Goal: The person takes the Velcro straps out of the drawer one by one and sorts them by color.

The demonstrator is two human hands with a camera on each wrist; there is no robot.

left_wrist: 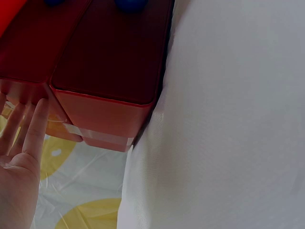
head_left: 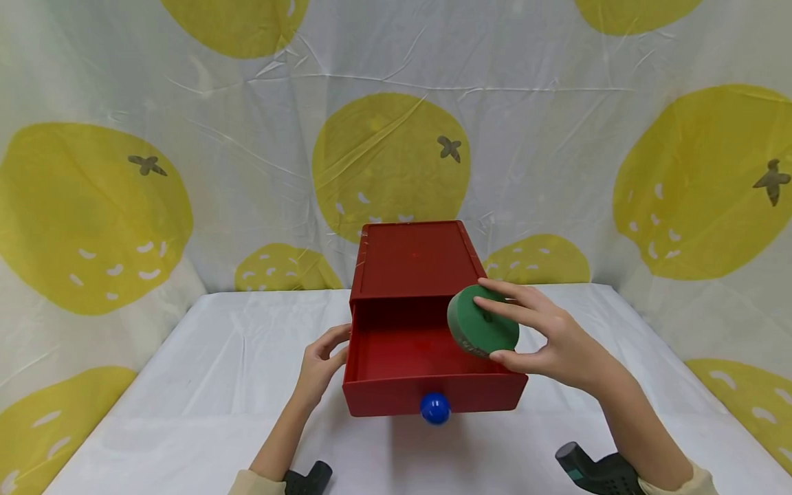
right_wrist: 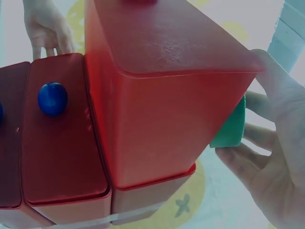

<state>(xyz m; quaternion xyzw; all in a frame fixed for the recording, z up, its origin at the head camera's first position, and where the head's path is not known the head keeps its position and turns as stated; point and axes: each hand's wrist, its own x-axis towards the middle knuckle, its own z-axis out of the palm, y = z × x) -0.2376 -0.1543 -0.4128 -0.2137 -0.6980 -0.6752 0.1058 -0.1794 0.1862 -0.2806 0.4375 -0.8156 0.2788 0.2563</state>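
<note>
Well, right hand (head_left: pixel 553 340) pinches green disc (head_left: pixel 484 333) between wide-set thumb and fingers, at right edge of drawer (head_left: pixel 390 397); left hand's (head_left: pixel 317 369) near-straight fingers touch cabinet (head_left: pixel 414 261).

Dim left-wrist view, hazy right-wrist view

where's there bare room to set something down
Bare table left of the left hand, and right of the right forearm. The drawer shows bare floor too. Crowded: the drawer's right side, where the right hand holds a green disc.
</note>
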